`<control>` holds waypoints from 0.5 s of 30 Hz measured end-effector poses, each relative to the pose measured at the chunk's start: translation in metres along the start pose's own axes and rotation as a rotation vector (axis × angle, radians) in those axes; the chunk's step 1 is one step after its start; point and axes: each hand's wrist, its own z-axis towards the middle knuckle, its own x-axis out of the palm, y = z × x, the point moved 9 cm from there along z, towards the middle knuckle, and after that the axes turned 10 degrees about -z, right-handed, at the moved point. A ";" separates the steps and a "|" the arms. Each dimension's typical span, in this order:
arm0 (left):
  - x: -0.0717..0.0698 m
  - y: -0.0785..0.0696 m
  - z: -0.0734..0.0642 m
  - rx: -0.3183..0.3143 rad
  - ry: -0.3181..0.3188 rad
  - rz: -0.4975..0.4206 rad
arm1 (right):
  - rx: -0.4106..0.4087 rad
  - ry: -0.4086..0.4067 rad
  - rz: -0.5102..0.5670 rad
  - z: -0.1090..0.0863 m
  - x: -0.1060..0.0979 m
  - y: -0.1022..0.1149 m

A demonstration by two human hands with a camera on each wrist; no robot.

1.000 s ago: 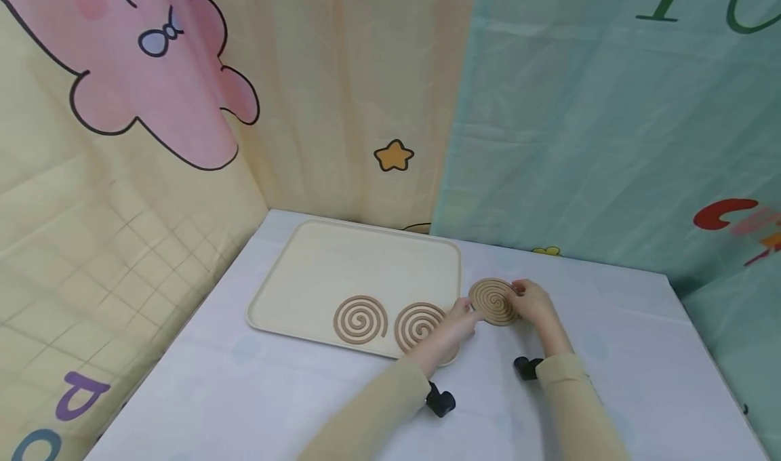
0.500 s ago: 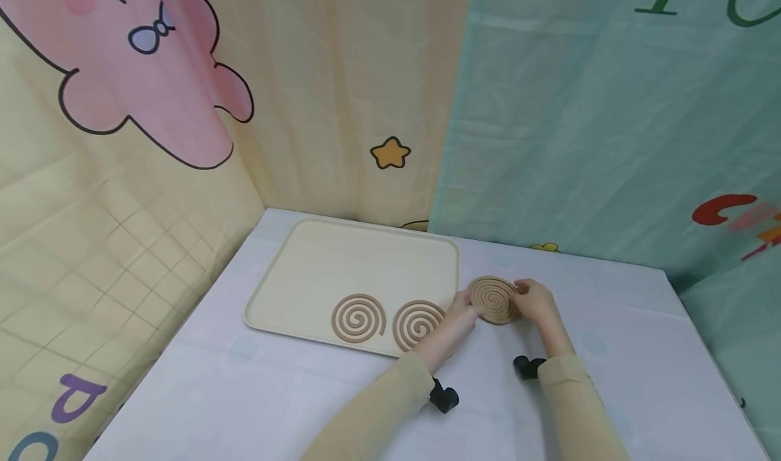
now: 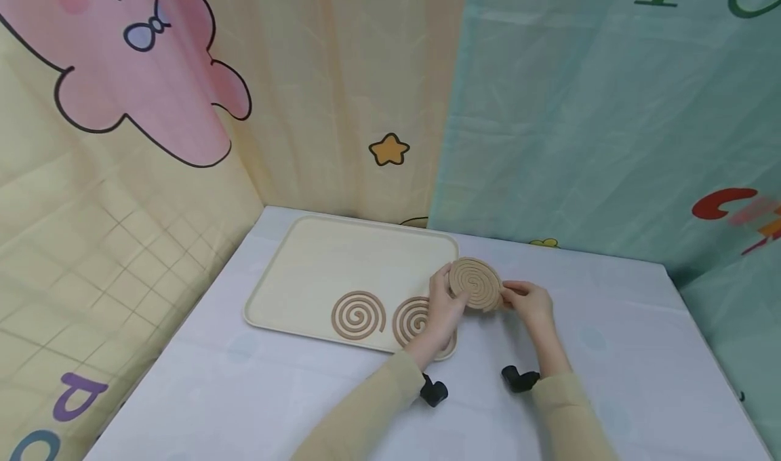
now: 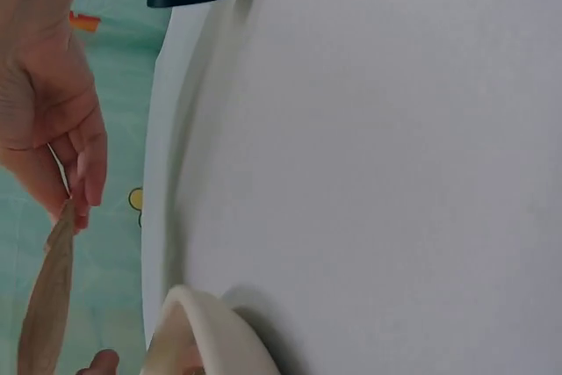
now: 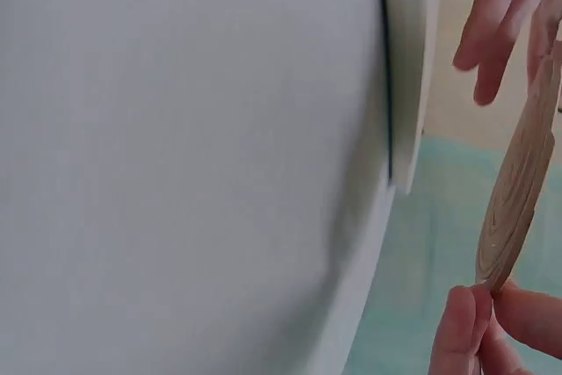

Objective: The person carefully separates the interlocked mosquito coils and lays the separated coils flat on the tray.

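Note:
A tan mosquito coil disc, its spirals nested tightly together, is held above the table by both hands. My left hand grips its left edge, thumb on the near face. At the opposite edge my right hand pinches the rim between thumb and fingers. The right wrist view has the disc nearly edge-on, with slight steps along its rim. A single loose mosquito coil lies flat on the cream tray. Beside it lies another single coil, partly hidden behind my left hand and wrist.
The tray stands on a table with a white cloth. Printed curtains hang behind the table and along its left side. A black wrist camera juts out below the left wrist, another black camera beside the right wrist.
Both hands have lifted the coil disc and moved it left, towards the tray's right edge. The left hand now has its thumb across the face. The two coils on the tray stay put.

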 end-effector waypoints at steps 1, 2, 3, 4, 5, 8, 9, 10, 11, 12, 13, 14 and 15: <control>-0.004 -0.004 0.000 0.033 -0.020 0.008 | -0.005 0.006 0.040 -0.004 0.003 0.004; -0.009 -0.008 0.000 0.063 -0.044 0.024 | -0.009 0.011 0.071 -0.008 0.006 0.007; -0.014 -0.011 0.000 0.082 -0.065 0.017 | -0.009 0.018 0.106 -0.011 0.009 0.010; -0.018 -0.013 0.000 0.101 -0.081 0.009 | -0.008 0.027 0.140 -0.015 0.012 0.012; -0.023 -0.016 0.000 0.117 -0.097 -0.002 | -0.008 0.032 0.168 -0.018 0.015 0.015; -0.036 -0.022 0.000 0.153 -0.140 -0.051 | -0.008 0.057 0.234 -0.029 0.026 0.022; -0.040 -0.024 0.000 0.167 -0.150 -0.070 | -0.011 0.067 0.256 -0.032 0.030 0.024; -0.045 -0.026 0.000 0.176 -0.162 -0.085 | -0.015 0.079 0.270 -0.035 0.034 0.026; -0.048 -0.028 -0.001 0.185 -0.172 -0.100 | -0.017 0.091 0.278 -0.038 0.038 0.028; -0.052 -0.029 -0.001 0.190 -0.185 -0.111 | -0.018 0.105 0.289 -0.041 0.042 0.029; -0.056 -0.029 -0.002 0.193 -0.195 -0.122 | -0.020 0.114 0.300 -0.044 0.045 0.031; -0.058 -0.029 -0.003 0.191 -0.203 -0.135 | -0.021 0.120 0.309 -0.046 0.047 0.032; -0.061 -0.029 -0.004 0.185 -0.209 -0.143 | -0.021 0.123 0.319 -0.048 0.049 0.033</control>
